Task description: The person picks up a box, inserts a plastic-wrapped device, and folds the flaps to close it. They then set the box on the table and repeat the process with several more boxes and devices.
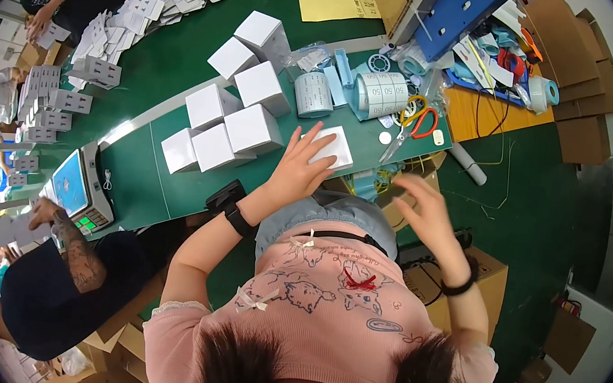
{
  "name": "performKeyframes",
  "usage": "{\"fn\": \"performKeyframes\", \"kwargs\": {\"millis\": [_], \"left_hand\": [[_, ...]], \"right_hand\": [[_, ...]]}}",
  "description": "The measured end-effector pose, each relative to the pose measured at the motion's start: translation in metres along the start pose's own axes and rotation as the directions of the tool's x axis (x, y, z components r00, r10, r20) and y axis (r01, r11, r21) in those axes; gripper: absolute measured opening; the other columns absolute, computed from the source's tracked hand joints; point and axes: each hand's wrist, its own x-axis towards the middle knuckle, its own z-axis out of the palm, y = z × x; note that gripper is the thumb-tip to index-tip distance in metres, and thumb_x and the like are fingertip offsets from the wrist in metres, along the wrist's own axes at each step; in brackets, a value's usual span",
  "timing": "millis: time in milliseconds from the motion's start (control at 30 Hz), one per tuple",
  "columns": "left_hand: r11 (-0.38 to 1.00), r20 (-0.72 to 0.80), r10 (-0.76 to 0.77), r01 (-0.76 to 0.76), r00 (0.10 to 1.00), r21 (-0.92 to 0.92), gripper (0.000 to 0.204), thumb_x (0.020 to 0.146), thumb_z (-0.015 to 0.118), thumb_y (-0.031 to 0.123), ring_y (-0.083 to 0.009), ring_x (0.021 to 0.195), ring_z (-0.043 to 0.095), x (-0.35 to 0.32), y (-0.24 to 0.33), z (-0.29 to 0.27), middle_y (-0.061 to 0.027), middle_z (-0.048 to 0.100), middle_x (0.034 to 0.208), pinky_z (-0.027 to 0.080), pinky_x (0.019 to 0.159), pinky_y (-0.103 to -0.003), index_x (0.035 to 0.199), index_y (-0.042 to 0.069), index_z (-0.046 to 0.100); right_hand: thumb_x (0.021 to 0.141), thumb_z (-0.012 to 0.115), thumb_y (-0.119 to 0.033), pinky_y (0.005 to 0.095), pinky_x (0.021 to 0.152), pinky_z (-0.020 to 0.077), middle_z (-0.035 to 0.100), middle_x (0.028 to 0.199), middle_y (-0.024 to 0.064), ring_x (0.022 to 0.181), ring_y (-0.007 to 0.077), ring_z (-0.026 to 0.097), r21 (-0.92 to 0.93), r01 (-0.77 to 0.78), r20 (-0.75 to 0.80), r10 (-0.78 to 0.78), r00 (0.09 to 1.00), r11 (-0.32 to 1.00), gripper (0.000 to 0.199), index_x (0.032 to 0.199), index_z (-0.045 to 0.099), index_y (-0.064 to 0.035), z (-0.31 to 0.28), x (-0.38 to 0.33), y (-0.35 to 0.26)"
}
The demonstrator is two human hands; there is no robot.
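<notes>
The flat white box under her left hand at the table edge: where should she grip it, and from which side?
Probably by its two long side edges, coming from above. The flat white box lies flat on the green table, so its underside is out of reach, and the left hand already rests across its near end. The right hand hovers empty beside it, free to steady the far edge.

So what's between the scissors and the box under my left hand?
In the head view, bare green table lies between the scissors and the white box under the left hand; a small white disc sits close by.
</notes>
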Motion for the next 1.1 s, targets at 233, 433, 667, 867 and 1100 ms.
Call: {"fn": "performKeyframes", "kwargs": {"millis": [233, 433, 667, 867, 1100], "left_hand": [[0.970, -0.070, 0.151, -0.135, 0.986, 0.202, 0.025, 0.076, 0.064, 0.009, -0.0351, 0.122, 0.042, -0.013, -0.004, 0.022, -0.0133, 0.053, 0.119, 0.032, 0.097, -0.058, 0.098, -0.001, 0.061], [0.958, -0.085, 0.161, -0.135, 0.983, 0.252, 0.027, 0.076, 0.063, 0.008, -0.0325, 0.119, 0.047, -0.018, 0.002, 0.020, -0.0137, 0.056, 0.116, 0.033, 0.098, -0.058, 0.100, -0.003, 0.061], [0.948, -0.131, 0.255, -0.221, 0.958, 0.230, 0.026, 0.074, 0.061, 0.007, -0.0280, 0.117, 0.050, -0.028, -0.008, 0.031, -0.0117, 0.057, 0.117, 0.033, 0.098, -0.057, 0.099, -0.002, 0.062], [0.929, -0.203, 0.281, -0.212, 0.938, 0.303, 0.027, 0.073, 0.063, 0.012, -0.0275, 0.117, 0.050, -0.026, -0.017, 0.042, -0.0099, 0.057, 0.117, 0.032, 0.099, -0.057, 0.098, 0.002, 0.062], [0.939, -0.261, 0.272, -0.197, 0.926, 0.280, 0.037, 0.067, 0.070, 0.017, -0.0360, 0.122, 0.043, -0.009, -0.013, 0.039, -0.0129, 0.052, 0.122, 0.028, 0.100, -0.058, 0.101, 0.007, 0.060]], "right_hand": [[0.074, 0.064, 0.002, 0.0365, 0.088, 0.0455, 0.059, 0.112, 0.0094, 0.110, 0.0300, 0.054, -0.008, 0.526, -0.141, -0.521, 0.842, 0.851, 0.026, 0.100, 0.062, -0.0019, 0.076, 0.069, 0.031], [0.071, 0.064, 0.008, 0.0401, 0.085, 0.0467, 0.059, 0.103, 0.0117, 0.112, 0.0348, 0.052, -0.022, 0.615, -0.128, -0.613, 0.780, 0.788, 0.023, 0.092, 0.061, 0.0005, 0.087, 0.073, 0.034], [0.069, 0.065, 0.010, 0.0425, 0.083, 0.0475, 0.057, 0.100, 0.0143, 0.108, 0.0402, 0.052, -0.014, 0.697, -0.154, -0.690, 0.707, 0.717, 0.021, 0.088, 0.060, 0.0026, 0.090, 0.070, 0.041], [0.068, 0.065, 0.010, 0.0433, 0.084, 0.0478, 0.055, 0.101, 0.0142, 0.107, 0.0418, 0.052, -0.101, 0.722, -0.216, -0.723, 0.656, 0.685, 0.022, 0.088, 0.059, 0.0020, 0.105, 0.082, 0.055], [0.071, 0.063, 0.008, 0.0439, 0.088, 0.0444, 0.055, 0.102, 0.0139, 0.107, 0.0392, 0.051, -0.102, 0.680, -0.319, -0.671, 0.669, 0.726, 0.021, 0.091, 0.062, 0.0010, 0.123, 0.072, 0.067]]}}
